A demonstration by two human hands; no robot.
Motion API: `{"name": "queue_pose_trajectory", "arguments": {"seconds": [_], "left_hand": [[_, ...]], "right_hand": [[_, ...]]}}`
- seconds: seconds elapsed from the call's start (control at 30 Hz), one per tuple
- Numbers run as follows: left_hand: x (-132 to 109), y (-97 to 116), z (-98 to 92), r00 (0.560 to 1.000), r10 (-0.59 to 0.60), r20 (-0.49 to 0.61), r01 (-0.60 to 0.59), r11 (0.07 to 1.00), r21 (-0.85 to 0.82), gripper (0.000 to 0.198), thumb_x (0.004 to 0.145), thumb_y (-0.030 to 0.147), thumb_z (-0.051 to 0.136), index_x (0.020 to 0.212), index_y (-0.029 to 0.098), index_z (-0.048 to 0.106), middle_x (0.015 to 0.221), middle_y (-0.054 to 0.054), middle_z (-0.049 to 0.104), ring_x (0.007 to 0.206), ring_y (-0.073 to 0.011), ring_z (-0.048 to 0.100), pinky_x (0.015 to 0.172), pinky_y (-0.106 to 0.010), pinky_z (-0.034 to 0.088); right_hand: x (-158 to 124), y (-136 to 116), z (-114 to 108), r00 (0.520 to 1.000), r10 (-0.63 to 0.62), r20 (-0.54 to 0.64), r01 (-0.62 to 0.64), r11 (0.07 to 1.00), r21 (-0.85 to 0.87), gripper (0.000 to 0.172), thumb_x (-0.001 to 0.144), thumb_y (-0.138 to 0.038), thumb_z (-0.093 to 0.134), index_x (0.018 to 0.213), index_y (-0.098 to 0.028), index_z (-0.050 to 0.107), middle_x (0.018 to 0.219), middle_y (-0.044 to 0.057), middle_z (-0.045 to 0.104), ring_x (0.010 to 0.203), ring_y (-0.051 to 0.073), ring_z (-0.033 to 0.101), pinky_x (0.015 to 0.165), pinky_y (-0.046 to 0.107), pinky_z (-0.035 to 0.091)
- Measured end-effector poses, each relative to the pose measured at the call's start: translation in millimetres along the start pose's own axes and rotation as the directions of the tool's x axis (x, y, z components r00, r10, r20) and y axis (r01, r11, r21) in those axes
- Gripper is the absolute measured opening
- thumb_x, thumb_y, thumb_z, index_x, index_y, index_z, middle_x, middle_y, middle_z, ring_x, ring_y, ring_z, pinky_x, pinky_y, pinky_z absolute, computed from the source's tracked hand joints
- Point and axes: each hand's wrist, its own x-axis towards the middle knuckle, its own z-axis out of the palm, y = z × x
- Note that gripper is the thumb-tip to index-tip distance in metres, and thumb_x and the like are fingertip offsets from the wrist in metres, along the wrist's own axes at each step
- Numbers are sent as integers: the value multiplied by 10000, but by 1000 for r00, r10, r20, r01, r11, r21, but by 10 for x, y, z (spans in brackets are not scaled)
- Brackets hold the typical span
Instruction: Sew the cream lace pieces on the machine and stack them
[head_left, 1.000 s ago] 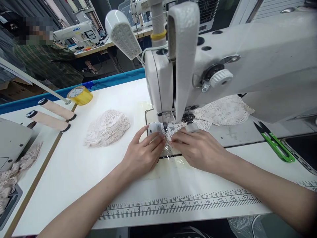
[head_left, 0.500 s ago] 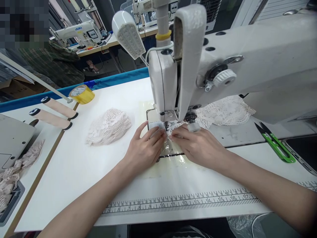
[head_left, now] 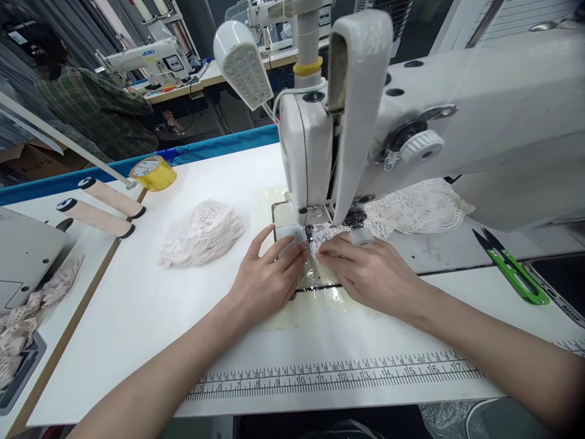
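Observation:
A white sewing machine (head_left: 311, 158) stands over the table, its needle area between my two hands. My left hand (head_left: 272, 271) lies left of the presser foot, fingers spread on the metal plate, fingertips near the foot. To the right of the foot, my right hand (head_left: 365, 268) has its thumb and fingers pressed together on the edge of white lace (head_left: 415, 207). That lace runs from the foot to behind the machine head. A folded pile of lace (head_left: 203, 235) rests on the white table to the left.
Green snips (head_left: 514, 271) and a dark phone-like object (head_left: 560, 277) lie at the right. Yellow tape (head_left: 153, 174) and thread cones (head_left: 95, 217) stand at the left. A person (head_left: 95, 110) in plaid sits beyond. A printed ruler (head_left: 338, 375) runs along the front edge.
The view has shifted slightly, so the machine and snips appear a little further right. Both hands keep nearly the same places beside the presser foot.

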Motion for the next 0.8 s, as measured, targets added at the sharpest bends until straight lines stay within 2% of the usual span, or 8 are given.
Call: {"name": "queue_pose_trajectory", "arguments": {"seconds": [0.43,0.8], "left_hand": [[2,0,20,997,-80,21,80,997,-19,345,896,160,498,1214,153,631,1205,-73,683,1170,-250,590,1124,-530,323],[40,-13,46,989,-140,48,142,989,-38,323,931,216,483,1214,172,633,1238,-63,668,1182,-255,582,1119,-544,316]], "right_hand": [[-1,-4,20,1000,9,27,-8,1000,-28,317,840,13,452,937,-124,722,961,70,728,721,160,598,645,305,455],[9,-7,33,996,42,75,-37,997,-66,301,832,4,489,989,-117,716,939,78,730,723,177,609,687,318,482]]}}
